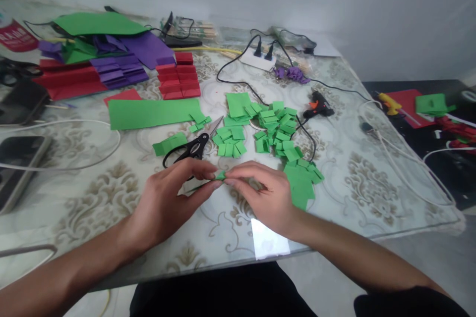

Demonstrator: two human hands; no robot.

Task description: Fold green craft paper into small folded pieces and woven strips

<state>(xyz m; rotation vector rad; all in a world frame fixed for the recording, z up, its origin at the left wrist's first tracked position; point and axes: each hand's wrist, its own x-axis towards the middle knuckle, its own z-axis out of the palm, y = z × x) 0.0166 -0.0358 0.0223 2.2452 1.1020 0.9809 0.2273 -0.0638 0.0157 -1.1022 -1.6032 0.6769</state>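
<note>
Pinching from both sides, the left hand [163, 203] and right hand [267, 194] are clamped on a green piece [220, 176] near the front edge of the table [226, 247], presumably because something so small needs steadying.

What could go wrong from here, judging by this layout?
1. The small green piece is pinched between the fingertips of the left hand and right hand; it might slip or crease.
2. The scissors lie just beyond the left hand, so a forward reach could bump them.
3. A black cord curves beside the loose green pieces; a snag might scatter some.
</note>
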